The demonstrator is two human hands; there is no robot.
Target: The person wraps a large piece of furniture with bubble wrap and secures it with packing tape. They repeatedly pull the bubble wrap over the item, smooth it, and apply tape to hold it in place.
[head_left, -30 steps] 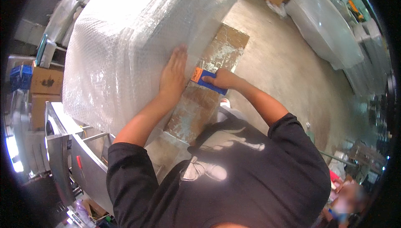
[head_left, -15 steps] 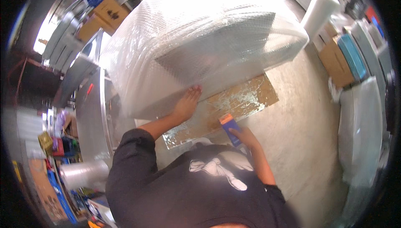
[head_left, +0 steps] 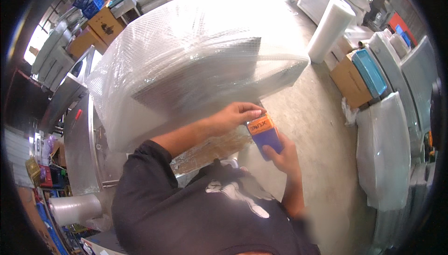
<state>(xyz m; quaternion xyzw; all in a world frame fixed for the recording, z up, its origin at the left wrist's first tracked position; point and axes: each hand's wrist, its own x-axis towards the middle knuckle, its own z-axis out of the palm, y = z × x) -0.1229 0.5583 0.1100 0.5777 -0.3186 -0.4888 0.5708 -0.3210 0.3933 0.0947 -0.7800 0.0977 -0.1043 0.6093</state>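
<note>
A small blue box with an orange end (head_left: pixel 264 138) stands tilted in my right hand (head_left: pixel 283 156), whose thumb lies along its front while the fingers wrap behind. At its orange top end, the curled fingers and thumb of my left hand (head_left: pixel 239 114) pinch the edge. What lies inside the box is hidden. Just beyond my hands is a large bulky object wrapped in bubble wrap (head_left: pixel 196 75), with a darker panel showing through the film. Under my left forearm, a worn brown board (head_left: pixel 205 151) with patchy whitish marks is partly covered.
A tall white roll of wrap (head_left: pixel 330 30) leans at the far right, near a cardboard box (head_left: pixel 350 81) with a teal tray (head_left: pixel 369 73). Plastic-wrapped panels (head_left: pixel 385 150) stand on the right. A metal table (head_left: pixel 77 147) and a clear film roll (head_left: pixel 75 209) are on the left.
My left hand has left the wrapped object and come to the orange end of the box. My right hand has raised the box. The view has shifted to the right.
</note>
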